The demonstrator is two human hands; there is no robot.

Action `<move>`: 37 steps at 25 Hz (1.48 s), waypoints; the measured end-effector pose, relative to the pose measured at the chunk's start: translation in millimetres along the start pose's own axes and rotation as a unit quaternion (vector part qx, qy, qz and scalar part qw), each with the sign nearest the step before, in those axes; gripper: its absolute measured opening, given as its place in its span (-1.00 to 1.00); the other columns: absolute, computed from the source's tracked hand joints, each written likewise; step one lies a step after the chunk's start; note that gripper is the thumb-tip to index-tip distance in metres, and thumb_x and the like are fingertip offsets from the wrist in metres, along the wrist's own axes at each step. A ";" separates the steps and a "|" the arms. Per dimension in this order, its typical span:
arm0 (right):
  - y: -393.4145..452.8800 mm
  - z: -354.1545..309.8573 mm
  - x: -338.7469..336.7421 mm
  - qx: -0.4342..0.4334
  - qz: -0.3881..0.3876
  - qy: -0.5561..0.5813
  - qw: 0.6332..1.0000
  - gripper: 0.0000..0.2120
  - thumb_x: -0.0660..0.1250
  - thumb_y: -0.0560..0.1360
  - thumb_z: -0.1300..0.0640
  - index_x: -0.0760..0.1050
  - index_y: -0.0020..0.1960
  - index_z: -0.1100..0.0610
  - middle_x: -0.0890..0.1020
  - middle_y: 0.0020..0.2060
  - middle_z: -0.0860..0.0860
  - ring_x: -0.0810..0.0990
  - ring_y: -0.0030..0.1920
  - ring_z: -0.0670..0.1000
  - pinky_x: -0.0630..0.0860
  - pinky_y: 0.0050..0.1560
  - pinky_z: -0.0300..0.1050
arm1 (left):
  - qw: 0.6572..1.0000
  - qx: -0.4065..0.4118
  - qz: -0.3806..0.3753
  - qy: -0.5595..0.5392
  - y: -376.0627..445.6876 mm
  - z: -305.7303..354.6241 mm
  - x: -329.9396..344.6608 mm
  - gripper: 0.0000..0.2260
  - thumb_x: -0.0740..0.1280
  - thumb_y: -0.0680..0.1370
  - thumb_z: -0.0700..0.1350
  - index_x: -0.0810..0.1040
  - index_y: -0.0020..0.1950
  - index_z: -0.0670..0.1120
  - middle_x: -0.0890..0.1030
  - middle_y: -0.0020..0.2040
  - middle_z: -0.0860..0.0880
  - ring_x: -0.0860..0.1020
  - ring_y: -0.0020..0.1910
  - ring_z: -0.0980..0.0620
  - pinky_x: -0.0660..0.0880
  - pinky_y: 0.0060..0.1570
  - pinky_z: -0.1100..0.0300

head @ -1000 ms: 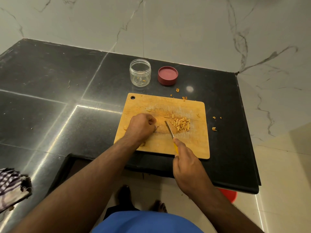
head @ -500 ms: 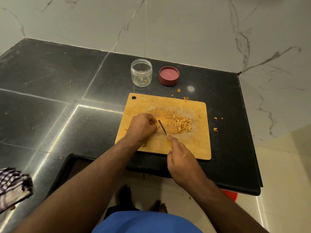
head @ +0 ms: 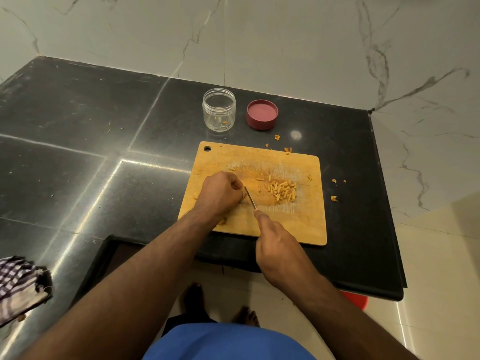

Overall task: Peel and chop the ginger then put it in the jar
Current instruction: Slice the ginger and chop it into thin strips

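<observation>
A wooden cutting board [head: 306, 224] lies on the black counter. A pile of chopped ginger sticks [head: 281, 190] sits right of its middle. My left hand [head: 220, 194] is curled on the board, holding down ginger that its fingers hide. My right hand [head: 279, 245] grips a knife [head: 250, 197], whose blade lies right against the left fingertips. The handle is hidden in the fist. An open clear jar [head: 219, 109] stands behind the board with a few ginger bits inside. Its red lid [head: 262, 114] lies upturned beside it.
Ginger scraps [head: 333, 198] lie on the black counter [head: 104, 141] right of and behind the board. A checked cloth [head: 19, 284] sits at the near left. Marble wall [head: 259, 42] rises behind. The counter's edge runs just below the board; my feet show on the floor.
My right hand and knife have moved left, from beside the chopped pile to against the left fingertips. The left hand has stayed in place.
</observation>
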State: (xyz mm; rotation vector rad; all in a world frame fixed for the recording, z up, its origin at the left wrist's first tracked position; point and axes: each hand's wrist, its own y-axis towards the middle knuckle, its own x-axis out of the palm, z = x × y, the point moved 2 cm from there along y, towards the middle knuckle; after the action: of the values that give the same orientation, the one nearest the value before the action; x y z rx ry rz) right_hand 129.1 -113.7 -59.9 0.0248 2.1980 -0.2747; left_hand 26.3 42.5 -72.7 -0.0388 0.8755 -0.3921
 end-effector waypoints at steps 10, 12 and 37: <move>-28.2 12.8 -4.1 -0.019 0.077 0.023 0.997 -0.51 0.07 0.65 0.20 0.15 0.57 0.06 0.48 0.25 -0.01 0.56 0.03 -0.01 0.57 0.01 -0.17 | 1.000 0.009 -0.006 -0.012 -4.5 -4.1 0.0 -0.78 0.45 0.54 -0.12 0.65 0.18 -0.08 0.66 0.06 0.02 0.54 -0.02 0.13 0.42 -0.09 0.30; -22.2 12.6 -3.0 -0.036 0.076 0.012 0.996 -0.50 0.09 0.64 0.20 0.15 0.57 0.07 0.48 0.26 -0.03 0.53 0.06 -0.06 0.54 0.06 -0.21 | 1.000 0.011 -0.004 -0.012 -4.6 -4.8 -0.1 -0.75 0.45 0.54 -0.12 0.64 0.21 -0.08 0.65 0.09 0.01 0.54 0.00 0.13 0.43 -0.05 0.29; -20.6 5.3 4.3 0.014 0.012 0.032 0.999 -0.51 0.08 0.66 0.12 0.08 0.57 -0.05 0.49 0.19 -0.03 0.51 0.00 -0.07 0.54 0.01 -0.06 | 1.000 -0.017 -0.005 -0.023 -1.5 -2.8 1.3 -0.87 0.47 0.52 -0.10 0.68 0.06 -0.06 0.65 -0.05 0.05 0.56 -0.08 0.12 0.37 -0.29 0.37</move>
State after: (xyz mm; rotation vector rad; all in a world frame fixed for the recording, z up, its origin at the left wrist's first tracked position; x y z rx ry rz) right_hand 128.3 -135.2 -62.5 0.0759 2.2552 -0.2958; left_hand 24.4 41.1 -75.2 -0.0832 0.8376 -0.3834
